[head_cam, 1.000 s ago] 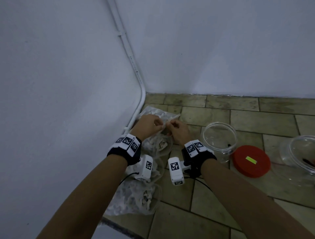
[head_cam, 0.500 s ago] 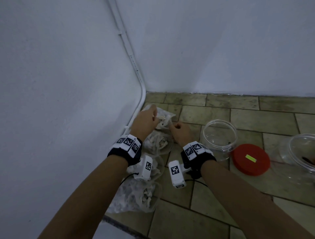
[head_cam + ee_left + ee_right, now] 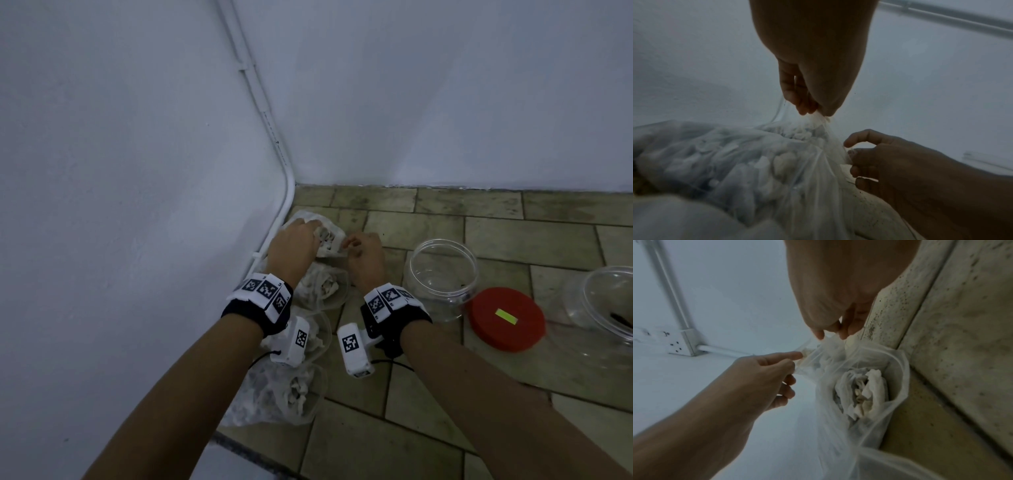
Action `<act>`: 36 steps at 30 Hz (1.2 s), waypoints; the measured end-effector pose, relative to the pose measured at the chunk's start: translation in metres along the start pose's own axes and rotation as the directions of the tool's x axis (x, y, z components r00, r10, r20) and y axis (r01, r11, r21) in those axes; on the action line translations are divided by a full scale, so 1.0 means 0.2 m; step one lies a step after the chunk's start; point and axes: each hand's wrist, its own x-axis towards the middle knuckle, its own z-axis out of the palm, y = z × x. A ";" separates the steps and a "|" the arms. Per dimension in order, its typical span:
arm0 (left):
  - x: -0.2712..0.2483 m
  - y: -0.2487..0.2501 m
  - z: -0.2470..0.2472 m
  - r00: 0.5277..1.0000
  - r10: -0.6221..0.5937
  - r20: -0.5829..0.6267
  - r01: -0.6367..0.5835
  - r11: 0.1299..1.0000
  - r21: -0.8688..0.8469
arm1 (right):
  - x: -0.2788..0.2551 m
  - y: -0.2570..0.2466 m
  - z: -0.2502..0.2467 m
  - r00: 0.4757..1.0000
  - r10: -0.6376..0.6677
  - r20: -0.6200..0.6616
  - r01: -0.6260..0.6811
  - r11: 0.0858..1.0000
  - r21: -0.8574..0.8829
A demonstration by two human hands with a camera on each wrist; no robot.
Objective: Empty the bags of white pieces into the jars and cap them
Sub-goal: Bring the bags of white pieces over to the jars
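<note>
Both hands hold one clear plastic bag of white pieces (image 3: 330, 236) just above the floor by the wall corner. My left hand (image 3: 308, 234) pinches the left side of the bag's top (image 3: 819, 116) between thumb and fingers. My right hand (image 3: 352, 244) pinches the opposite edge (image 3: 830, 340), so the thin plastic is stretched between them. White pieces (image 3: 863, 389) show through the bag. An open, uncapped clear jar (image 3: 442, 274) stands right of my right hand, with a red lid (image 3: 507, 320) flat on the floor beside it.
Three more bags of white pieces (image 3: 322, 286) (image 3: 315, 337) (image 3: 281, 394) lie in a row along the left wall, under my wrists. A second clear jar (image 3: 609, 301) stands at the far right. A white pipe (image 3: 287, 192) runs down the corner. The floor is tiled.
Both hands have moved a little farther toward the corner with the bag. They were pinching close together at its top; now they are apart, with the plastic pulled between them.
</note>
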 end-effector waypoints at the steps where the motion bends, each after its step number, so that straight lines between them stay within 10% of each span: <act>1: 0.00 0.00 0.00 1.000 0.001 -0.010 -0.001 1.000 0.000 | 0.00 0.00 0.00 0.999 -0.032 -0.011 0.032 0.999 0.010; 21: 0.03 -0.03 0.04 0.994 0.088 -0.057 -0.103 0.931 -0.349 | -0.06 0.03 0.02 0.996 0.081 -0.029 -0.073 0.971 0.227; 30: 0.20 -0.24 0.11 0.922 0.052 0.384 -0.003 0.992 -0.127 | -0.02 0.07 0.03 0.994 0.112 0.017 -0.113 0.990 0.080; 36: 0.26 -0.22 0.15 0.905 -0.007 0.425 0.006 1.000 0.004 | -0.01 -0.04 -0.01 0.979 0.187 0.078 -0.197 0.970 0.145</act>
